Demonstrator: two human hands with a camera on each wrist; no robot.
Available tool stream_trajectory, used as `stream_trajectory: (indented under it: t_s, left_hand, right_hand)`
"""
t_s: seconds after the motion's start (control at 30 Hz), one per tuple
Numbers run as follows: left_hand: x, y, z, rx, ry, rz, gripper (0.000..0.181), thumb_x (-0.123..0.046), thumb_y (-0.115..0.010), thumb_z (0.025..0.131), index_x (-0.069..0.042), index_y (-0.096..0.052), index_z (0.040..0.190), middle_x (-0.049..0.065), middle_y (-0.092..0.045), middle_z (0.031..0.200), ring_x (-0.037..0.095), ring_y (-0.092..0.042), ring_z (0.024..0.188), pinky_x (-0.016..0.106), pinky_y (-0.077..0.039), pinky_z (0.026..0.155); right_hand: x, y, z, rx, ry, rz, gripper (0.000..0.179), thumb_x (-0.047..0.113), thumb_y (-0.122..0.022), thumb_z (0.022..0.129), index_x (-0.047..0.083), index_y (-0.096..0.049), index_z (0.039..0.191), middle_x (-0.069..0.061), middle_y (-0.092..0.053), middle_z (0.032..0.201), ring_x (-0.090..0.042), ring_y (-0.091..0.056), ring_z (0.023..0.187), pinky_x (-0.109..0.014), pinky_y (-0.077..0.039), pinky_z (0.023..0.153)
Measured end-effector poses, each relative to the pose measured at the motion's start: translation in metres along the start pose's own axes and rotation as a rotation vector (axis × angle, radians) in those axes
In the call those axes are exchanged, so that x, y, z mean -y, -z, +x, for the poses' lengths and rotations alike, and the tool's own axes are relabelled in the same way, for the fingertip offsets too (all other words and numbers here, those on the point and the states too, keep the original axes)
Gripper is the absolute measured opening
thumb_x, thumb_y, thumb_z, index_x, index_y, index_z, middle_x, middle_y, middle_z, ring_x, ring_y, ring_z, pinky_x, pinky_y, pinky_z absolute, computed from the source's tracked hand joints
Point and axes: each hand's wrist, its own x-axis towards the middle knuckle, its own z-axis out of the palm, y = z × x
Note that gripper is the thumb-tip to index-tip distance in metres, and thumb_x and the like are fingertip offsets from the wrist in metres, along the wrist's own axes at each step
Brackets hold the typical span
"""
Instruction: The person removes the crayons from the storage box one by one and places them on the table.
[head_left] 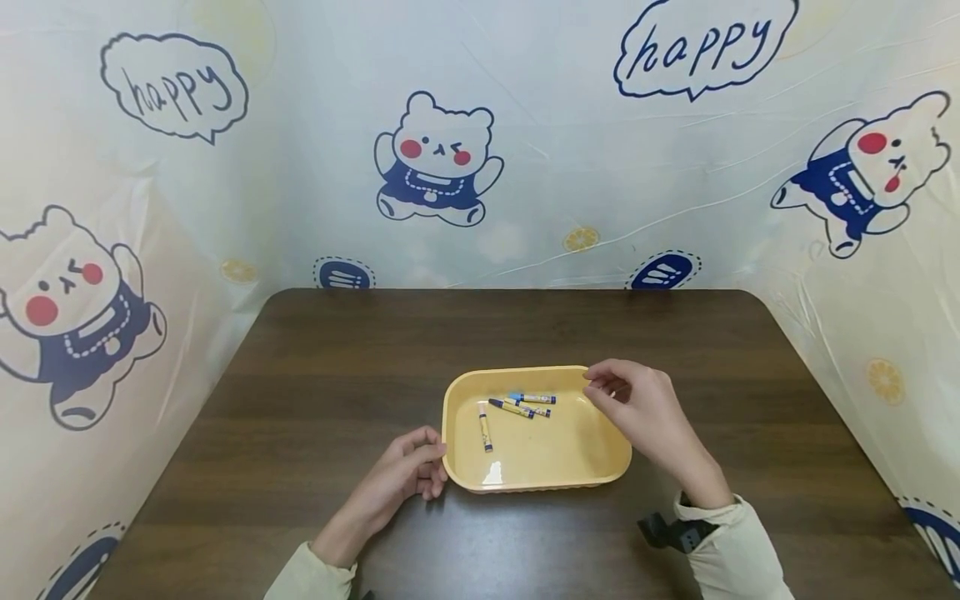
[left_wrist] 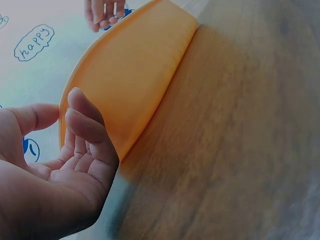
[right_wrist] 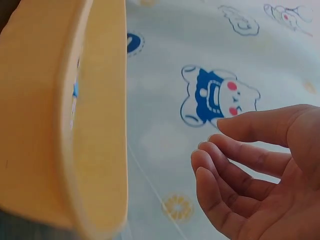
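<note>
A yellow tray rests on the dark table, with several crayons lying in its left and upper middle part. Their wrappers are yellow and blue. At the tray's left side is my left hand, its thumb at the rim and its loosely bent fingers outside the wall. Whether those fingers press on the wall is hard to tell. My right hand hovers by the tray's upper right corner, holding nothing. In the right wrist view its fingers are relaxed, with a gap between them and the tray.
Brown wooden table surrounds the tray. A pale printed curtain with cartoon bears stands behind the table and along both sides. A black strap with a small device sits on my right wrist.
</note>
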Motion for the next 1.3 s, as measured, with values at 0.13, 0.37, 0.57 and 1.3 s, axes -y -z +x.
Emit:
stream_trajectory:
  t_s: [0.13, 0.37, 0.57, 1.3]
  left_hand:
    - [0.000, 0.000, 0.000, -0.002, 0.001, -0.002, 0.020, -0.018, -0.056, 0.100, 0.001, -0.048, 0.101, 0.005, -0.059, 0.074, 0.016, -0.057, 0.060, 0.024, -0.046, 0.053]
    - [0.000, 0.000, 0.000, -0.008, 0.005, -0.009, 0.018, -0.017, -0.056, 0.100, -0.001, -0.048, 0.100, 0.006, -0.058, 0.074, 0.016, -0.056, 0.059, 0.024, -0.046, 0.053]
    - [0.001, 0.000, 0.000, -0.007, 0.004, -0.009, 0.016, -0.016, -0.055, 0.100, -0.002, -0.048, 0.099, 0.006, -0.058, 0.074, 0.016, -0.055, 0.059, 0.024, -0.045, 0.052]
    - [0.000, -0.001, 0.001, 0.004, -0.009, -0.007, 0.017, -0.018, -0.055, 0.101, -0.002, -0.048, 0.098, 0.006, -0.058, 0.073, 0.016, -0.056, 0.058, 0.023, -0.045, 0.052]
  right_hand:
    - [0.010, -0.011, 0.005, 0.030, 0.018, 0.025, 0.010, 0.006, -0.074, 0.088, 0.007, -0.072, 0.098, 0.000, -0.068, 0.084, -0.012, -0.061, 0.076, -0.027, -0.054, 0.067]
    - [0.027, -0.039, 0.014, 0.130, 0.028, 0.052, 0.014, 0.007, -0.077, 0.086, 0.007, -0.072, 0.099, 0.002, -0.067, 0.085, -0.011, -0.060, 0.076, -0.026, -0.054, 0.068]
    - [0.035, -0.067, 0.020, 0.211, 0.070, 0.084, 0.010, 0.006, -0.075, 0.086, 0.009, -0.072, 0.096, 0.006, -0.066, 0.081, -0.008, -0.059, 0.074, -0.024, -0.052, 0.067]
    - [0.028, -0.128, 0.028, 0.439, 0.141, 0.127, 0.030, -0.014, -0.047, 0.087, -0.003, -0.068, 0.105, -0.011, -0.071, 0.094, -0.025, -0.067, 0.094, -0.038, -0.052, 0.084]
